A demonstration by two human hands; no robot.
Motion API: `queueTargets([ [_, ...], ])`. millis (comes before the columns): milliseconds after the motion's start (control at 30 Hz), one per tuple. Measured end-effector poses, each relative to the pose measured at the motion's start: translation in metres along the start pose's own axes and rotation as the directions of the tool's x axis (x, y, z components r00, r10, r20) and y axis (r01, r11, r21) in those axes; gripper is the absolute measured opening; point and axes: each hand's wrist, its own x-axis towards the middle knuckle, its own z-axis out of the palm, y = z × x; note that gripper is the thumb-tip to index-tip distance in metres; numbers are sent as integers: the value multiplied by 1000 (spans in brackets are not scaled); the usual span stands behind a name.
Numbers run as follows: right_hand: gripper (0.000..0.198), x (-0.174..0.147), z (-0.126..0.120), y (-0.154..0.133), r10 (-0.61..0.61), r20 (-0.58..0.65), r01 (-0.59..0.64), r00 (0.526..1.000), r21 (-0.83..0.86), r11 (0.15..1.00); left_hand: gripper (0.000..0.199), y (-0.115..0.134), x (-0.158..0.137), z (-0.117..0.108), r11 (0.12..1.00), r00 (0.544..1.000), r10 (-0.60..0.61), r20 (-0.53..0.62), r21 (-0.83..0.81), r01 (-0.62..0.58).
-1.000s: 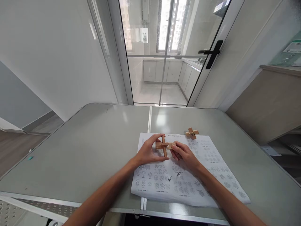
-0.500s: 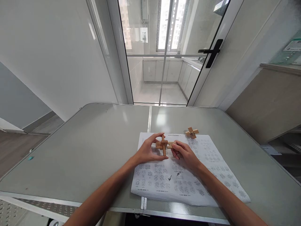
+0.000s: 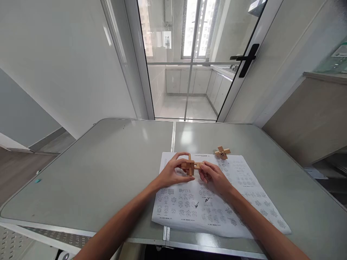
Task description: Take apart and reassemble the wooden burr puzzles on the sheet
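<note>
Between my hands, above the printed sheet, is a wooden interlocking puzzle (image 3: 190, 167) made of crossed bars. My left hand (image 3: 175, 171) grips it from the left, thumb below and fingers above and behind. My right hand (image 3: 214, 176) pinches the outer end of a notched wooden bar (image 3: 198, 165), whose inner end meets the right side of the puzzle. How deep the bar sits inside is hidden. The white sheet (image 3: 187, 224) under my hands carries rows of line diagrams and small print.
A second crossed-bar wooden puzzle (image 3: 222, 153) with a dark mark rests at the sheet's top edge. A small teal piece (image 3: 37, 181) lies near the left edge of the grey table (image 3: 81, 180). Beyond the table stands a glass door with a black handle (image 3: 247, 60).
The puzzle has turned slightly in my left hand, so a broader block face now shows. My right hand still pinches the bar, with only a slight shift.
</note>
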Motion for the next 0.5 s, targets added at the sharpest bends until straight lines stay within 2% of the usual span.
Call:
queueTargets([
  [167,46,1,0,1,36,-29,-35,999,40,999,35,3,0,2,997,999,-26,24,-74,27],
  [333,44,2,0,1,31,-70,-27,997,56,998,20,6,1,3,992,1000,-3,3,-126,3],
  [500,45,2,1,3,22,-99,-19,995,32,999,21,4,0,3,993,1000,-15,-1,-118,15],
])
